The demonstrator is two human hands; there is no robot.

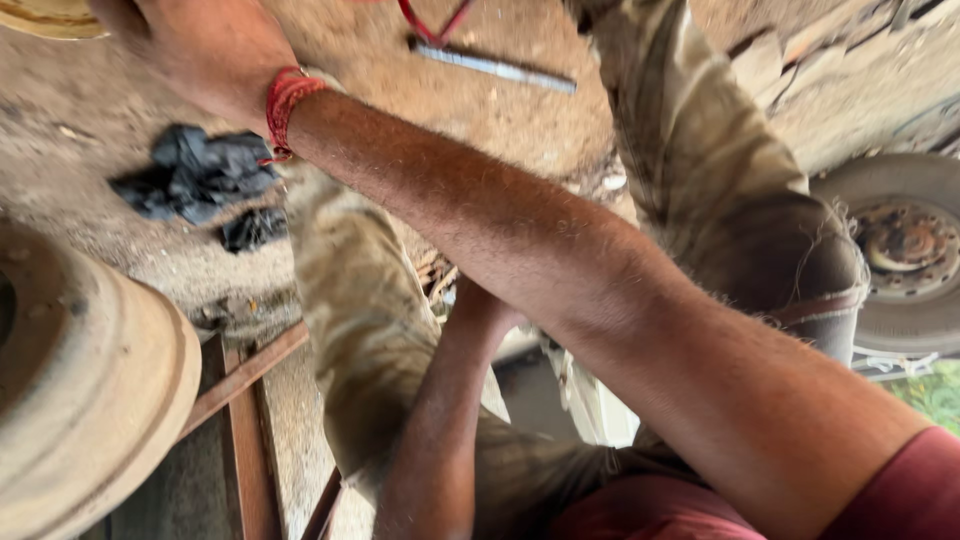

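**Head view: two arms out, both grips unclear**

Head camera: you're stretching your right hand [205, 50] across frame toward the top left, one red thread band [285, 100] sitting on the wrist. The fingers are running off the top edge, so I can't tell if they're spread, pressed or pinching. It's hovering near one pale round rim [45, 18] at the corner; contact isn't showing.

Your left hand [480, 305] is reaching down between your two legs in dusty, creased khaki trousers [365, 330]. The fingers are hiding behind the right forearm, so same again: can't tell.

Counts around you:
- One flat grey metal bar [495, 66] lying on the sandy ground, with one red looped piece [430, 25] just above its left end.
- Two crumpled black scraps [195, 175] lying on the dirt, one large, one small.
- One big round, dust-coated drum [90, 385] sitting at left, resting on a rusty angle-iron frame [245, 415].
- One tyred wheel [905, 245] with a rusty hub standing at right.
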